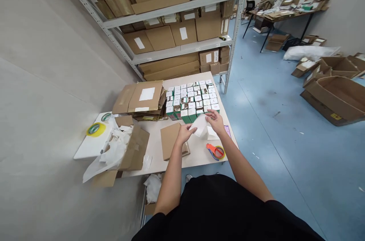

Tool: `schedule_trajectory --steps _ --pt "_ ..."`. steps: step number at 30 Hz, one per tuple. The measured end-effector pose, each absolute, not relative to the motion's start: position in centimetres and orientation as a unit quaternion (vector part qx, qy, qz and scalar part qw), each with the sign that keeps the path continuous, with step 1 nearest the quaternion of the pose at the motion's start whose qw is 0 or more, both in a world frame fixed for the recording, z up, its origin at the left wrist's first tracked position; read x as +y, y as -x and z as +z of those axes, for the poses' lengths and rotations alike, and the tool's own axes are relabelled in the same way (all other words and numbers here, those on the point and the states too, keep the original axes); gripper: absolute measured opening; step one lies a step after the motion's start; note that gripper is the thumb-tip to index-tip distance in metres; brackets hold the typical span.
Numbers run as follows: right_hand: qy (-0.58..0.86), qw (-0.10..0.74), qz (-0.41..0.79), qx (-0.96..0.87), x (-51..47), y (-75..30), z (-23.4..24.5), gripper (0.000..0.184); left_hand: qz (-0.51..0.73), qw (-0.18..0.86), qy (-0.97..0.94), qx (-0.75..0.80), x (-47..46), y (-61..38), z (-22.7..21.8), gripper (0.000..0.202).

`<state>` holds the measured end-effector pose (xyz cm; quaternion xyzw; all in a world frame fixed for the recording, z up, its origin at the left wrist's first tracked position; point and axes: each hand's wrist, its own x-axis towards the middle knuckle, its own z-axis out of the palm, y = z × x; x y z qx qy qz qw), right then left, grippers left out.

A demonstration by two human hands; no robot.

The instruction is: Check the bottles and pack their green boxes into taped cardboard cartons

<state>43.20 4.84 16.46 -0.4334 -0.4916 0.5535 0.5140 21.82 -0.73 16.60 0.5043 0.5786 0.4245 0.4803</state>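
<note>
Between my hands, above the table (196, 156), is a thin white sheet (199, 125), perhaps paper or a label. My left hand (185, 134) pinches its left edge. At the sheet's upper right edge my right hand (215, 120) has its fingers closed on it. A brown cardboard box (169, 138) lies flat beside my left hand. Under my right wrist is a white piece of paper or card (211, 133). Orange-handled scissors (215, 150) rest on a roll of yellow tape nearer to me. Just beyond my hands stand rows of small white and green boxes (191, 102).
Flattened cartons (142, 96) are stacked at the table's left. An open carton (134, 146) holds white scraps, and a yellow tape roll (96, 129) lies beside it. A metal shelf (182, 49) with boxes stands behind the table. Open cartons (336, 100) sit on the floor at right.
</note>
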Motion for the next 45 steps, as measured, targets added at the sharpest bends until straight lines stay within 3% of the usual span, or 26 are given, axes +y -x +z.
schedule_trajectory --steps 4,8,26,29,31,33,35,40,45 --pt "0.468 0.455 0.587 -0.479 3.1 -41.1 16.6 0.031 0.579 0.432 -0.339 0.602 -2.2 -21.7 17.3 0.051" --pt "0.398 0.408 0.655 -0.496 0.9 -39.4 16.8 0.027 0.632 0.405 -0.304 0.587 -2.9 -22.5 18.0 0.052" --pt "0.382 0.443 0.637 -0.502 0.2 -38.3 17.8 0.024 0.608 0.369 -0.339 0.616 -3.0 -23.2 17.4 0.056" --pt "0.381 0.444 0.631 -0.509 0.2 -38.5 18.0 0.025 0.595 0.325 -0.355 0.644 -3.3 -23.1 18.0 0.067" --pt "0.382 0.45 0.622 -0.515 0.2 -38.7 18.1 0.027 0.572 0.299 -0.401 0.65 -3.6 -23.1 18.5 0.062" --pt "0.378 0.455 0.613 -0.524 0.1 -38.9 18.2 0.029 0.536 0.344 -0.455 0.622 -3.8 -23.2 19.0 0.046" --pt "0.37 0.458 0.606 -0.535 0.0 -39.0 18.4 0.03 0.51 0.408 -0.482 0.585 -4.0 -23.4 19.2 0.041" --pt "0.337 0.462 0.6 -0.56 -0.4 -39.2 18.6 0.029 0.557 0.401 -0.422 0.591 -3.9 -23.5 19.0 0.048" --pt "0.354 0.469 0.614 -0.526 -0.6 -39.5 18.2 0.029 0.576 0.458 -0.38 0.56 -4.2 -23.5 18.6 0.066"
